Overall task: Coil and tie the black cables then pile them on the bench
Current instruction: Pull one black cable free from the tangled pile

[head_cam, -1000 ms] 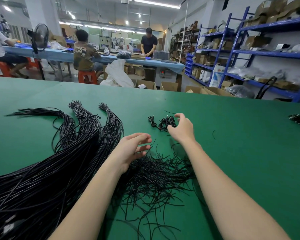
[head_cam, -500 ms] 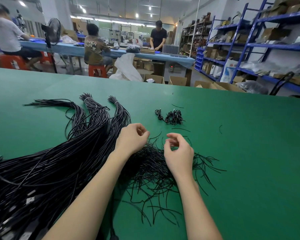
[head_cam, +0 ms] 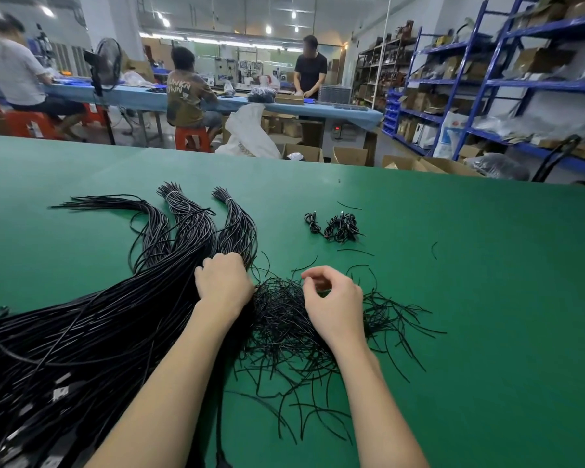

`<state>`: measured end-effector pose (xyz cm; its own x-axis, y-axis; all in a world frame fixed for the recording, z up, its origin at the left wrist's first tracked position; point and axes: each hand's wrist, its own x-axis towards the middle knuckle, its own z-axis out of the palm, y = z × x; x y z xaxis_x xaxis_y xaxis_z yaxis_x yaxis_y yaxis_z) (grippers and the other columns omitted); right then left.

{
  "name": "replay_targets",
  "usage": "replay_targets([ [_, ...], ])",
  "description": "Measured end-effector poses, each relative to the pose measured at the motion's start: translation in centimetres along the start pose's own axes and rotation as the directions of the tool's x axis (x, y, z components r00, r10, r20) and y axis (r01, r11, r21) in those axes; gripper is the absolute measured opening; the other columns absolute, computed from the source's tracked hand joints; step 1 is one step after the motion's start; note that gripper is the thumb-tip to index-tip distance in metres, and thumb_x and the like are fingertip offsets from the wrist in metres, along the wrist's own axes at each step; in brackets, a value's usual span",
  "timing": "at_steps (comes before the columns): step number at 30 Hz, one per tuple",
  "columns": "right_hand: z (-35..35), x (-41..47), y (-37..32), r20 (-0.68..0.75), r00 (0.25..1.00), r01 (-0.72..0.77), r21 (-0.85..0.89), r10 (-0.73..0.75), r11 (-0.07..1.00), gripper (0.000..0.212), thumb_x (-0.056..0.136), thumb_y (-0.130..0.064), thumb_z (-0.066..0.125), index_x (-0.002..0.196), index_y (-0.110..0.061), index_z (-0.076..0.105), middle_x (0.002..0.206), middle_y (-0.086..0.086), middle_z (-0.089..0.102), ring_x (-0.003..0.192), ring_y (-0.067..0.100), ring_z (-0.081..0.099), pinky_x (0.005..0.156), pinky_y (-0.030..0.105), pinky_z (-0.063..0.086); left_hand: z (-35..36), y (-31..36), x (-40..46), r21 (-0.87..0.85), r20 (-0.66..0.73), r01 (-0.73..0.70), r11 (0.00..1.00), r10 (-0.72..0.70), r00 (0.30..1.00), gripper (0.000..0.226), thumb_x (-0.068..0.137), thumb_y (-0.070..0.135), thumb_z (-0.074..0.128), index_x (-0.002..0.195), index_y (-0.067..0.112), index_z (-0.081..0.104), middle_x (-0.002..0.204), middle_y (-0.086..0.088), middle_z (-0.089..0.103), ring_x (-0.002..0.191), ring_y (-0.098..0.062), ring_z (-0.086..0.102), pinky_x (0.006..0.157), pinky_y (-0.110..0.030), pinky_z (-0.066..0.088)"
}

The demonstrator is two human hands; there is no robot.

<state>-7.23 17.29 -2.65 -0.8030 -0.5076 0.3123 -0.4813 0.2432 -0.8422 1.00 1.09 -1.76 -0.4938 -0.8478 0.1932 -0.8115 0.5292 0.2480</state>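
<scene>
Cables [head_cam: 92,325] cut off left, hands' [head_cam: 224,282] grip unclear

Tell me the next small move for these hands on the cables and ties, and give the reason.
Probably draw one cable free with the left hand, whose fingers curl onto the long black cables. The right hand already hovers, fingers curled, over the loose ties; whether it pinches one is unclear. The finished coils lie apart, farther back.

Factory floor: workbenches [head_cam: 284,106], stock shelving [head_cam: 460,82], cartons [head_cam: 348,155].
</scene>
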Motion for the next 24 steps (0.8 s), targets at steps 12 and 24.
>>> replay_targets([
  [12, 0.2, 0.0, -0.7, 0.008, 1.0, -0.001, 0.041, 0.001, 0.999, 0.014, 0.094, -0.025, 0.064, 0.088, -0.03, 0.075, 0.084, -0.019, 0.072, 0.084, -0.007, 0.064, 0.064, 0.003, 0.041, -0.8, -0.2, 0.1, 0.0, 0.032, 0.038, 0.999, -0.038, 0.999, 0.019, 0.089, 0.025, 0.063, 0.106, 0.017, 0.067, 0.11, -0.009, 0.066, 0.101, -0.03, 0.064, 0.074, -0.033, 0.039],
  [24, 1.5, -0.7, -4.9, 0.188, 0.982, -0.001, 0.072, -0.013, 0.997, 0.012, 0.09, -0.038, 0.068, 0.085, -0.028, 0.072, 0.067, -0.013, 0.074, 0.06, -0.001, 0.066, 0.057, 0.007, 0.047, -1.7, 0.0, 0.4, -0.516, 0.114, 0.137, 0.846, -0.09, 0.989, 0.034, 0.091, 0.038, 0.063, 0.067, 0.013, 0.062, 0.07, -0.001, 0.063, 0.075, -0.024, 0.058, 0.064, -0.027, 0.043],
])
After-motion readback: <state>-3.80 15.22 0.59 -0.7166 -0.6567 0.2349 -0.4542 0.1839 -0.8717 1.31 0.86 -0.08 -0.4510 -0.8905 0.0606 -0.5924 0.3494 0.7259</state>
